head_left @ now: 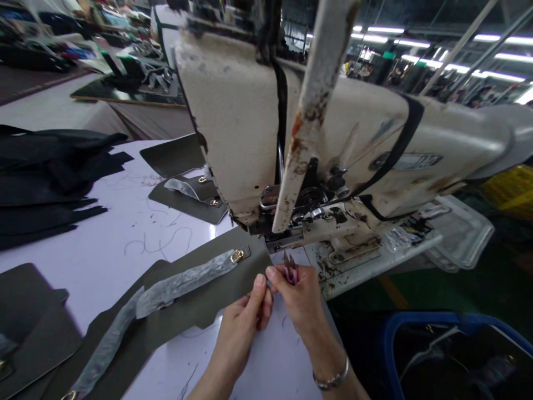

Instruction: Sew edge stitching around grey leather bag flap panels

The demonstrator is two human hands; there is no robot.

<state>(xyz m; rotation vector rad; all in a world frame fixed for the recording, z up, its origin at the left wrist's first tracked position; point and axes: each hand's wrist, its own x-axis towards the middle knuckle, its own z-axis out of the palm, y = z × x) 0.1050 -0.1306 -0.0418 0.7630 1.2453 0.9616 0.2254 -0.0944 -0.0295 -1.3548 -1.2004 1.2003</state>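
Left hand (245,316) pinches corner of olive-grey panel (204,304) between thumb and fingers. Right hand (300,291) pinches panel edge just beside, pink-handled thread snips (290,269) also in grip, blades toward twelve. Panel lies on white tabletop (104,266), stretching from hands toward eight o'clock; film-wrapped strap (183,282) with gold buckle (237,256) on top. Sewing machine (233,111) at one, black fabric pieces (50,172) at ten, blue-rimmed bin (441,318) at four.
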